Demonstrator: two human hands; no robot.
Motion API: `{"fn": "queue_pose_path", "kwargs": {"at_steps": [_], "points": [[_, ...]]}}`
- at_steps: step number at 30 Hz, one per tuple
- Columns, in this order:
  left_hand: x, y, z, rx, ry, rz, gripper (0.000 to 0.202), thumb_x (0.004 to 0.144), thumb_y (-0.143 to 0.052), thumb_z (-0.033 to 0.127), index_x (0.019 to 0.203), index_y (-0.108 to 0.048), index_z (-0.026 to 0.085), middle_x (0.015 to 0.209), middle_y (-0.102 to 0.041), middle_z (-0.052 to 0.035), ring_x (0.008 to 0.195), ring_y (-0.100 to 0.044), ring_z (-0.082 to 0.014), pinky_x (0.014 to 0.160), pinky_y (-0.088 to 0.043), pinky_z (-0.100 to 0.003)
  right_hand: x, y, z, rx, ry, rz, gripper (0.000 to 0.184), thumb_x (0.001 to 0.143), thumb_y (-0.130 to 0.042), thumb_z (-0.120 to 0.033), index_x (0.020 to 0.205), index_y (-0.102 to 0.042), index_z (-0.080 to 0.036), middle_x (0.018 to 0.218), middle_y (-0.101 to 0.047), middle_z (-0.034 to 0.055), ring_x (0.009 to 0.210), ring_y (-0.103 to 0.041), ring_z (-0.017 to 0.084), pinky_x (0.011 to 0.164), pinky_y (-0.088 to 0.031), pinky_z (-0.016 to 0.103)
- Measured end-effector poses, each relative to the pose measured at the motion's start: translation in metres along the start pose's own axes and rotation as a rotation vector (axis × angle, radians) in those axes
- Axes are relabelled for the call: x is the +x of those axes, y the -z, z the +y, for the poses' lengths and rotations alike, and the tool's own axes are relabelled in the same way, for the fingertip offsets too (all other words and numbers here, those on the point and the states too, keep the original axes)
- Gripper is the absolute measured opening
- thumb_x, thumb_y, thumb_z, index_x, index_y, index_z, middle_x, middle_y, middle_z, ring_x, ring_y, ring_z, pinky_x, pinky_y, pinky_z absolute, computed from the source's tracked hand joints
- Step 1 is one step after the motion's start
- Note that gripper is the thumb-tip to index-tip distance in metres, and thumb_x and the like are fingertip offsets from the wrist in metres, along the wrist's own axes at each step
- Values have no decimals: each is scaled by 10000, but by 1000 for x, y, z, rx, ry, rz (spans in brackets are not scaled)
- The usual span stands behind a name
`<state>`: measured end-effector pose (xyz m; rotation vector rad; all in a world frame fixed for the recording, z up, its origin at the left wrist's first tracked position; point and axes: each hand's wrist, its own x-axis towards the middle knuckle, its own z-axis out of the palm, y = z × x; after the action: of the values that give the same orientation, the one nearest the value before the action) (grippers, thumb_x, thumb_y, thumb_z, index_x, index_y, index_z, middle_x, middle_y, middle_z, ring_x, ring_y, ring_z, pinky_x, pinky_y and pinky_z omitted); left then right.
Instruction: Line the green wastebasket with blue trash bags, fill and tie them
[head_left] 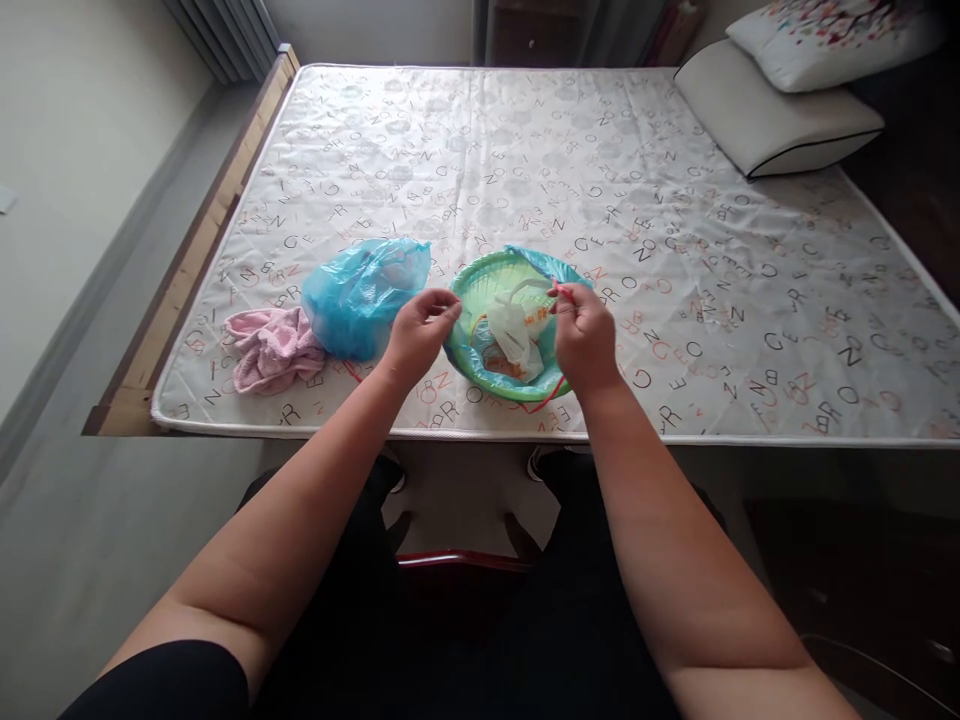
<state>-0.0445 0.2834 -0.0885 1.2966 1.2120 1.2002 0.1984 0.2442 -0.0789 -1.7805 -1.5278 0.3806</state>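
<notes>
A green plastic basket (pixel 480 283) sits near the front edge of the mattress (pixel 525 150), with a white plastic bag (pixel 514 335) and a blue bag inside it. My right hand (pixel 583 335) hovers over the basket's right rim, its fingers pinched on a thin red string (pixel 564 291). My left hand (pixel 420 330) is at the basket's left rim with fingertips pinched together; what they hold is too small to make out. A filled blue plastic bag (pixel 364 293) lies just left of my left hand.
A crumpled pink cloth (pixel 271 348) lies at the mattress's front left corner. Two pillows (pixel 772 115) are stacked at the far right. A wooden bed frame edge (pixel 187 270) runs along the left side. I sit on a red stool (pixel 457 560) at the bed's front.
</notes>
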Motion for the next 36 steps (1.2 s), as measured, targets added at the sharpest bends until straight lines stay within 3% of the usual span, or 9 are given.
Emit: {"fn": "queue_pose_path", "kwargs": {"at_steps": [5, 10, 13, 17, 20, 23, 27, 32, 36], "points": [[-7, -13, 11, 21, -2, -174, 124, 825, -879, 244, 854, -762, 217, 921, -751, -34, 894, -653, -168, 760, -505, -237, -3, -22, -23, 201, 168, -84, 334, 1106, -426, -415, 1018, -697, -241, 948, -731, 62, 961, -698, 205, 989, -549, 361], [-6, -9, 29, -369, 129, 3, 213, 934, -809, 402, 988, -658, 262, 1130, -779, -34, 1041, -753, -196, 845, -581, -284, 5, -28, -44, 303, 281, -99, 313, 1102, -465, -419, 996, -697, -239, 871, -705, 34, 861, -683, 186, 946, -559, 366], [1, 7, 34, -420, 107, 82, 224, 968, -766, 444, 1037, -629, 280, 1236, -765, -34, 1136, -760, -222, 830, -592, -296, 11, -25, -53, 365, 270, -50, 324, 1117, -461, -438, 1039, -708, -243, 840, -674, 13, 820, -668, 160, 941, -572, 358], [16, 31, 31, -298, -52, 176, 277, 918, -833, 451, 1002, -648, 263, 1132, -762, -34, 1147, -751, -215, 917, -586, -302, 16, -19, -59, 357, 190, 76, 368, 1139, -415, -455, 1094, -720, -254, 841, -650, 18, 856, -682, 167, 882, -593, 355], [24, 42, 30, -194, -190, 293, 253, 923, -839, 439, 973, -665, 263, 977, -725, -12, 1074, -741, -181, 970, -575, -295, 20, -13, -63, 253, 150, 279, 463, 1156, -315, -433, 1121, -735, -241, 1009, -677, 64, 1048, -714, 201, 978, -601, 405], [23, 46, 32, -81, -320, 362, 191, 952, -814, 397, 964, -676, 266, 875, -673, 3, 944, -716, -155, 946, -577, -284, 21, -7, -67, 77, 96, 503, 581, 1158, -199, -391, 1162, -758, -232, 1219, -655, 109, 1282, -672, 224, 1115, -563, 446], [18, 45, 36, 21, -489, 399, 133, 980, -779, 336, 965, -670, 261, 848, -648, 16, 819, -671, -135, 924, -578, -286, 20, 4, -73, 3, -3, 584, 645, 1148, -143, -373, 1203, -762, -202, 1262, -626, 136, 1325, -665, 236, 1137, -553, 469], [25, 51, 36, -158, -326, 358, 198, 1055, -654, 475, 1029, -648, 279, 1028, -754, -19, 1148, -742, -194, 1050, -585, -354, 24, 13, -71, 122, -41, 577, 675, 1127, -80, -355, 1296, -715, -201, 1470, -533, 164, 1466, -579, 282, 1141, -543, 501], [31, 59, 40, -233, -263, 255, 265, 1043, -641, 556, 1024, -685, 295, 1278, -762, -42, 1404, -653, -238, 1127, -567, -399, 33, 14, -55, 385, -7, 386, 662, 1136, -56, -372, 1508, -574, -196, 1399, -627, 160, 1387, -656, 287, 1071, -589, 479]]}}
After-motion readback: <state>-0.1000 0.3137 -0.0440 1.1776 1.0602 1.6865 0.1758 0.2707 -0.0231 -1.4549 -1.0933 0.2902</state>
